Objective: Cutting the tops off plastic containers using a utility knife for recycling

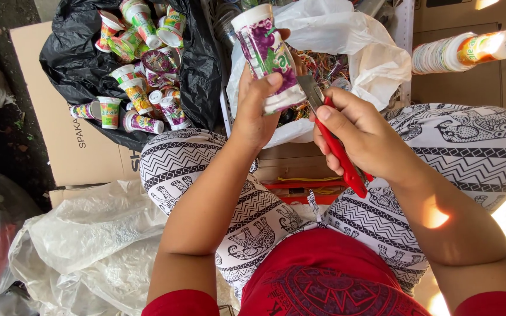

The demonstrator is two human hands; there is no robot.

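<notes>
Fingers (pixel 273 82) of left hand (pixel 259 111) grasp cup (pixel 267 55); right hand (pixel 358 134) clenches cutter (pixel 335 146) (blade at cup edge).

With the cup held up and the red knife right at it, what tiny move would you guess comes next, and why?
Probably draw the blade down the cup's side. The left hand grips the purple-labelled cup upright, and the right hand sets the red utility knife with its blade against the label's lower edge.

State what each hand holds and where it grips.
Left hand grips the purple-labelled white plastic cup around its lower body. Right hand grips the red-handled utility knife by its handle.
</notes>
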